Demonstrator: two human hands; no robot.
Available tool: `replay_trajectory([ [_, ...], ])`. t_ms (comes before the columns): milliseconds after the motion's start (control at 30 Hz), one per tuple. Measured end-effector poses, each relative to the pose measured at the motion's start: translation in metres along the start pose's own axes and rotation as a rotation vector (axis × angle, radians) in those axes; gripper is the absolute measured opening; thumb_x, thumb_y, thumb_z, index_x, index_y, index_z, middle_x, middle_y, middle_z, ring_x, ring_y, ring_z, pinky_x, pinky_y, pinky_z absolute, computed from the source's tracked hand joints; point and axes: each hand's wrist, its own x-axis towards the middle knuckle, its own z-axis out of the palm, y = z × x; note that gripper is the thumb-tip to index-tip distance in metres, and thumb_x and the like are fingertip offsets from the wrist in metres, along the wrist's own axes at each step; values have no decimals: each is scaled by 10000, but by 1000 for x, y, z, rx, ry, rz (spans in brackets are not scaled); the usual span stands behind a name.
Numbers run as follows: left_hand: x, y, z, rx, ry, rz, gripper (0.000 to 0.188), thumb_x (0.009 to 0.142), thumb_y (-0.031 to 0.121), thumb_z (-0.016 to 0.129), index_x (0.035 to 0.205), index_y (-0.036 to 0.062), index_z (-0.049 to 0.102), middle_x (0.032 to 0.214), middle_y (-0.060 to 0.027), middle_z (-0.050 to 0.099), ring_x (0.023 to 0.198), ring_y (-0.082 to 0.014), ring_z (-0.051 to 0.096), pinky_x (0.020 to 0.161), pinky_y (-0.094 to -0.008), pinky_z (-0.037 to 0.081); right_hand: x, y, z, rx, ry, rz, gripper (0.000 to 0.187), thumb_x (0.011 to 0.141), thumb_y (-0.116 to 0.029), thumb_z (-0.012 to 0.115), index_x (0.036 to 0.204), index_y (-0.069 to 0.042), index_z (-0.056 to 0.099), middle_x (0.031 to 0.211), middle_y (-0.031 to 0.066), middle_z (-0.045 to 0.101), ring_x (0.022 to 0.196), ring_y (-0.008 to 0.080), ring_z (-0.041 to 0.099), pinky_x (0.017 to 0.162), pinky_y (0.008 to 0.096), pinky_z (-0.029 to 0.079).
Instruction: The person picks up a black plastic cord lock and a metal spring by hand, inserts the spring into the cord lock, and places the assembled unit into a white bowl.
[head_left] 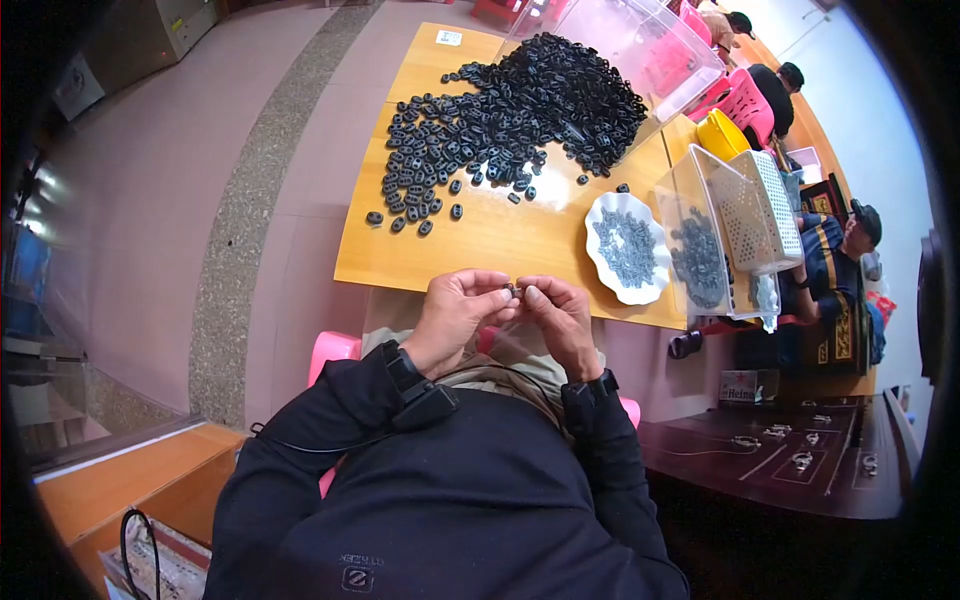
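My left hand (462,312) and my right hand (560,318) meet in front of my body, just off the near edge of the table. Between their pinched thumbs and fingertips is a small dark piece (514,291), mostly covered by the fingers. It looks like one of the black oval two-hole pieces (425,160) spread on the table beyond, though its details are too small to tell. To the right of my hands, a white scalloped dish (594,262) holds many tiny grey, shiny parts (627,248).
Black pieces heap up high (570,95) by a large clear bin (690,75). A clear box (700,265) with small dark parts and a white perforated basket (762,215) stand right of the dish. A yellow bowl (722,133) sits behind. Other people sit along the right.
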Motion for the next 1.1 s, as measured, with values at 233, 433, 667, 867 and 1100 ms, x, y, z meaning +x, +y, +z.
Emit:
replay_trajectory([
  [233, 2, 2, -1, -31, 14, -5, 182, 876, -4, 619, 1048, -54, 582, 903, -105, 661, 763, -138, 659, 698, -228, 561, 3, -9, 5, -101, 15, -11, 166, 927, -76, 598, 1043, 40, 625, 898, 69, 675, 794, 114, 638, 728, 247, 536],
  [433, -2, 5, -1, -119, 74, 43, 154, 889, -6, 601, 1039, -34, 583, 928, -104, 656, 792, -148, 656, 725, -230, 557, 33, -32, 9, -370, 84, -145, 142, 900, -64, 625, 990, 44, 641, 783, 39, 645, 675, 92, 604, 635, 223, 503],
  [667, -6, 12, -3, -197, 179, 206, 172, 905, 9, 586, 1071, -28, 563, 985, -109, 646, 850, -149, 646, 786, -250, 550, 100, -21, 34, -1111, -64, -405, 221, 833, -185, 626, 986, -33, 671, 884, 134, 645, 770, 329, 634, 673, 387, 500],
  [867, -6, 19, -6, -228, 193, 272, 183, 908, 11, 583, 1085, -28, 557, 979, -112, 651, 848, -147, 650, 781, -249, 552, 112, -27, 67, -1355, -35, -365, 241, 836, -234, 607, 974, -43, 658, 892, 144, 622, 827, 332, 626, 720, 416, 497],
  [1100, -3, 19, -7, -226, 172, 270, 155, 910, 14, 582, 1059, -28, 568, 974, -111, 653, 839, -147, 652, 776, -251, 557, 101, -26, 49, -1312, -60, -344, 201, 789, -199, 648, 914, -42, 649, 888, 161, 650, 811, 369, 626, 713, 425, 500],
])
